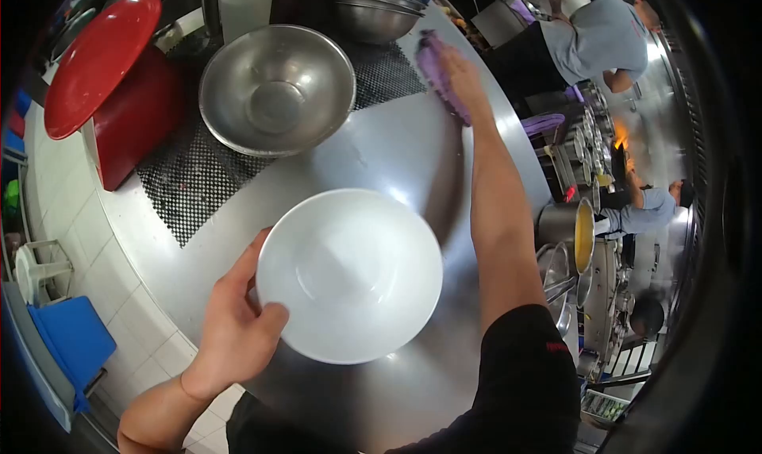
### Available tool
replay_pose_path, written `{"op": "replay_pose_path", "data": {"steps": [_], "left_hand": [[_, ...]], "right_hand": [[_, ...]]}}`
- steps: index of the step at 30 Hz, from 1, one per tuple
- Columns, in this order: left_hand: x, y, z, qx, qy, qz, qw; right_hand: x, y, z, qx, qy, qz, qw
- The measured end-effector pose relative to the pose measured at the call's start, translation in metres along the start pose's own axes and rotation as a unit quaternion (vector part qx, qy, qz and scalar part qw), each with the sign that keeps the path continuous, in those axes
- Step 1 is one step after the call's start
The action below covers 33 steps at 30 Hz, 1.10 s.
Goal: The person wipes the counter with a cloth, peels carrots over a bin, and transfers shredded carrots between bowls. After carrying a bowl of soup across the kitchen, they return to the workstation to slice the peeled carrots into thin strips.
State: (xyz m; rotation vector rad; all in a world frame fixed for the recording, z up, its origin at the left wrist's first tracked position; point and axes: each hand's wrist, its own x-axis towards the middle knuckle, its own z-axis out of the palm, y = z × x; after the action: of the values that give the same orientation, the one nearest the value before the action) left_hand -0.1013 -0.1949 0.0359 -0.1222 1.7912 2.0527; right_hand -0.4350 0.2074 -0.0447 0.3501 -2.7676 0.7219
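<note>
A white bowl (349, 275) is held over the steel counter (381, 148), its inside facing me. My left hand (242, 319) grips its left rim, thumb on the near side and fingers behind. My right arm stretches to the far right part of the counter, where my right hand (460, 77) is closed on a purple cloth (435, 69) pressed against the surface. Beyond the white bowl, a large steel mixing bowl (278, 89) sits on a black perforated mat (194, 192).
A red plate (103, 61) leans on a red container (143, 113) at the left. Stacked steel bowls (377, 17) stand at the back. Two people in grey shirts work at the right, near a flame (621, 134) and a pot of yellow liquid (585, 236). A blue bin (73, 343) is at lower left.
</note>
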Motion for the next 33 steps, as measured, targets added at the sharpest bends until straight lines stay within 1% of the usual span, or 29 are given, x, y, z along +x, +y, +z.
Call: {"op": "replay_pose_path", "data": {"steps": [1, 3, 4, 5, 6, 7, 8, 9, 10, 11, 12, 14, 15, 16, 17, 18, 20, 21, 22, 23, 24, 25, 26, 27, 28, 29, 31, 32, 33], "left_hand": [[0.007, 0.000, 0.005, 0.024, -0.012, 0.032, 0.999], [0.023, 0.007, 0.023, 0.055, -0.024, 0.072, 0.996], [0.037, 0.015, 0.038, 0.066, -0.025, 0.085, 0.994], [0.059, 0.009, 0.057, 0.093, -0.002, 0.141, 0.986], [0.085, 0.017, 0.076, 0.041, -0.037, 0.193, 0.980], [0.112, 0.024, 0.101, 0.029, -0.017, 0.157, 0.987], [0.127, 0.047, 0.120, -0.031, -0.045, 0.109, 0.993], [0.185, 0.023, 0.153, 0.174, 0.098, 0.305, 0.931], [0.174, 0.072, 0.157, 0.020, -0.064, 0.086, 0.994], [0.197, 0.074, 0.180, 0.010, -0.047, 0.065, 0.997], [0.225, 0.066, 0.203, -0.001, -0.025, 0.045, 0.999], [0.260, 0.050, 0.232, -0.009, -0.015, 0.007, 1.000], [0.263, 0.048, 0.234, 0.002, -0.012, 0.024, 1.000], [0.260, 0.045, 0.237, -0.007, 0.013, -0.003, 1.000], [0.260, 0.040, 0.240, -0.020, 0.037, -0.038, 0.998], [0.273, 0.035, 0.240, -0.017, 0.038, -0.033, 0.999], [0.310, 0.035, 0.224, 0.156, 0.053, 0.004, 0.986], [0.320, 0.052, 0.213, 0.088, 0.187, -0.002, 0.978], [0.325, 0.075, 0.199, 0.015, 0.317, -0.006, 0.948], [0.319, 0.102, 0.177, -0.102, 0.330, -0.046, 0.937], [0.316, 0.127, 0.149, -0.218, 0.335, -0.082, 0.913], [0.388, 0.105, 0.119, -0.093, 0.264, -0.132, 0.951], [0.337, 0.141, 0.115, -0.222, 0.372, -0.212, 0.876], [0.333, 0.144, 0.104, -0.244, 0.389, -0.193, 0.867], [0.389, 0.110, 0.085, -0.262, 0.350, -0.126, 0.891], [0.377, 0.107, 0.085, -0.259, 0.350, -0.123, 0.892], [0.334, 0.095, 0.085, -0.416, 0.279, -0.046, 0.864], [0.332, 0.095, 0.080, -0.410, 0.279, -0.046, 0.867], [0.331, 0.088, 0.074, -0.383, 0.237, -0.038, 0.892]], "right_hand": [[-0.010, -0.011, -0.004, -0.001, 0.001, 0.002, 1.000], [-0.037, -0.027, -0.012, 0.076, -0.139, 0.049, 0.986], [-0.060, -0.044, -0.019, 0.103, -0.143, 0.037, 0.984], [-0.090, -0.062, -0.023, 0.131, -0.149, 0.022, 0.980], [-0.138, -0.099, -0.014, 0.254, -0.011, 0.036, 0.966], [-0.178, -0.126, -0.006, 0.367, 0.130, 0.054, 0.920], [-0.195, -0.110, -0.004, 0.286, -0.029, 0.142, 0.947], [-0.211, -0.095, -0.004, 0.197, -0.186, 0.222, 0.936], [-0.229, -0.120, -0.020, 0.065, -0.251, 0.137, 0.956], [-0.247, -0.154, -0.037, -0.072, -0.303, 0.043, 0.949], [-0.286, -0.170, -0.028, -0.022, -0.130, -0.056, 0.990], [-0.356, -0.191, -0.033, -0.018, -0.130, -0.091, 0.987], [-0.392, -0.203, -0.033, -0.108, -0.121, -0.086, 0.983], [-0.419, -0.219, -0.045, -0.067, -0.095, -0.073, 0.991], [-0.447, -0.232, -0.061, -0.051, -0.134, -0.034, 0.989], [-0.473, -0.240, -0.075, -0.033, -0.175, 0.005, 0.984], [-0.519, -0.249, -0.085, -0.037, -0.147, 0.032, 0.988], [-0.529, -0.252, -0.086, -0.031, -0.146, 0.030, 0.988], [-0.536, -0.253, -0.087, -0.033, -0.128, 0.038, 0.990], [-0.540, -0.254, -0.089, -0.037, -0.110, 0.045, 0.992], [-0.541, -0.255, -0.091, -0.037, -0.106, 0.041, 0.993], [-0.540, -0.257, -0.091, -0.053, -0.111, 0.041, 0.992], [-0.537, -0.258, -0.089, -0.070, -0.113, 0.042, 0.990], [-0.533, -0.256, -0.089, -0.074, -0.104, 0.041, 0.991], [-0.535, -0.260, -0.091, -0.079, -0.107, 0.041, 0.990], [-0.534, -0.261, -0.091, -0.082, -0.109, 0.038, 0.990], [-0.532, -0.260, -0.090, -0.080, -0.104, 0.039, 0.991], [-0.532, -0.262, -0.090, -0.082, -0.103, 0.041, 0.990], [-0.533, -0.266, -0.089, -0.077, -0.103, 0.046, 0.991]]}}
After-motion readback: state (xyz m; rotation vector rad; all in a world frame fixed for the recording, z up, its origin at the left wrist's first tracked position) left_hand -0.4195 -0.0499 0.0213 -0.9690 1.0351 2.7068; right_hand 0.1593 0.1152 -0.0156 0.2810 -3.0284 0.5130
